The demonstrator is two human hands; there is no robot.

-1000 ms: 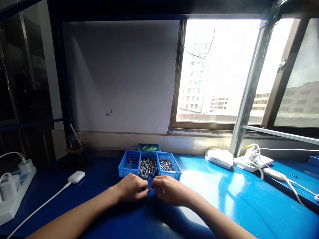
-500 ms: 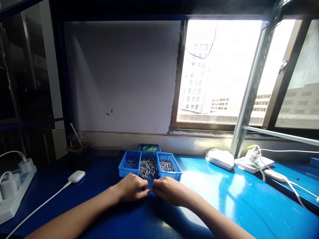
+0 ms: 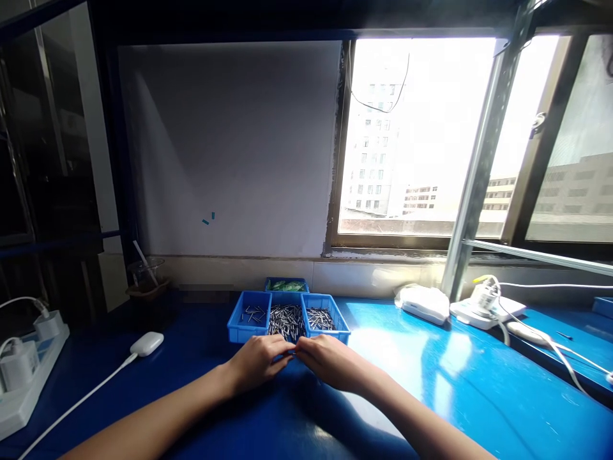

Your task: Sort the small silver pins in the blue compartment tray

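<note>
My left hand (image 3: 261, 361) and my right hand (image 3: 330, 362) meet fingertip to fingertip just in front of the bins. Both are closed in a pinch, and the left thumb sits slightly below its index finger. What lies between the fingertips is small and mostly covered by them; a thin metal pin showed there a moment ago. Behind the hands, a loose heap of dark metal pins (image 3: 287, 319) lies between two blue bins. The left bin (image 3: 246, 333) holds several scattered pins. The right bin (image 3: 343, 332) contains a denser pile of short metal pieces.
Another blue bin (image 3: 286, 280) with green packets stands behind. A white earphone case (image 3: 147, 344) on a cable and a power strip (image 3: 29, 396) are at left. A white device (image 3: 424, 303), a plugged power strip (image 3: 488, 316) and a metal post (image 3: 467, 223) stand right.
My hands have come closer together and slightly up toward the bins. The metal pin visible between the fingertips before is now covered by the fingers.
</note>
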